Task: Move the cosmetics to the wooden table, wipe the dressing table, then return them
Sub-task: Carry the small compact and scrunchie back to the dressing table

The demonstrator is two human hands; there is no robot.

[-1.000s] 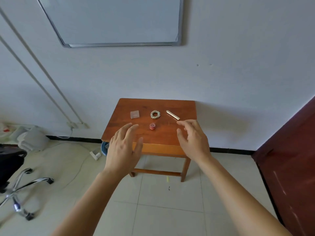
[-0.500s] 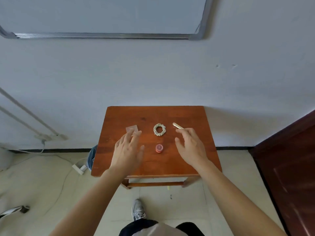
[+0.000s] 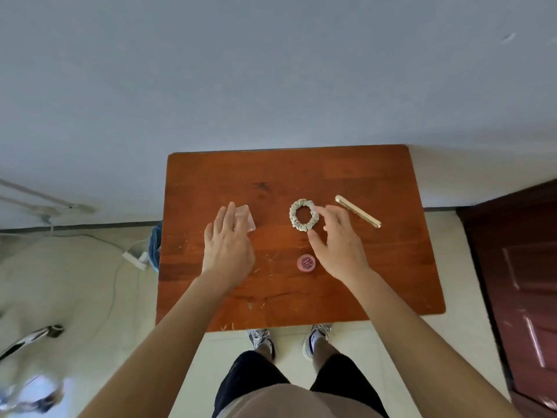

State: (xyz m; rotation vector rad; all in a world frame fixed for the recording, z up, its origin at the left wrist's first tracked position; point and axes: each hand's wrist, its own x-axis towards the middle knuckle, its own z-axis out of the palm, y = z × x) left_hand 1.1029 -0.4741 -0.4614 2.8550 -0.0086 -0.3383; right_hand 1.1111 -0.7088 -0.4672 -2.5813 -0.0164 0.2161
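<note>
A small wooden table [image 3: 391,267] stands against the wall. On it lie a clear square case [image 3: 247,219], a pale scrunchie [image 3: 303,214], a gold tube [image 3: 358,211] and a small pink round jar [image 3: 306,263]. My left hand [image 3: 228,245] reaches over the clear case with straight fingers and partly covers it. My right hand [image 3: 337,242] hovers spread at the scrunchie's right edge, thumb and forefinger apart on either side of its lower right. Neither hand holds anything.
A white wall rises behind the table. A dark red door [image 3: 518,282] is at the right. A power strip [image 3: 136,258] with a cable and a blue object [image 3: 155,245] lie on the tiled floor left of the table. My feet [image 3: 289,342] stand at the table's near edge.
I have stepped up to the table and the view has tilted down. Both hands moved forward over the tabletop, left onto the clear case, right to the scrunchie.
</note>
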